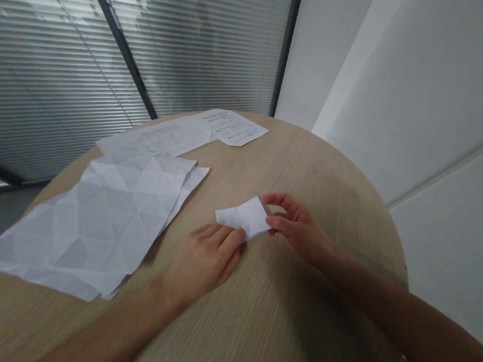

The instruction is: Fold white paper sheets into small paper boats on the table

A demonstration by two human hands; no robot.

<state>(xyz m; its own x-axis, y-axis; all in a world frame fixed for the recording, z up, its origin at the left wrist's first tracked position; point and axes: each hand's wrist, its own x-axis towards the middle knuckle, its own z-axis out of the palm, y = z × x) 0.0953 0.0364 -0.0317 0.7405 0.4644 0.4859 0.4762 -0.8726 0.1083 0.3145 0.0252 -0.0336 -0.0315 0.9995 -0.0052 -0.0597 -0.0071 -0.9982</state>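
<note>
at centre frame, the right hand pinches the folded paper in its grip; the left hand grasps its lower edge, covering part. print on the sheets, upper centre, is illegible.

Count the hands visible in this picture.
2. The left hand is at the near edge of the folded paper; the right hand holds its right side between thumb and fingers. No other hand shows.

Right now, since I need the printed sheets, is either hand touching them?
No, the left hand and right hand both touch the folded paper, away from the printed sheets.
</note>
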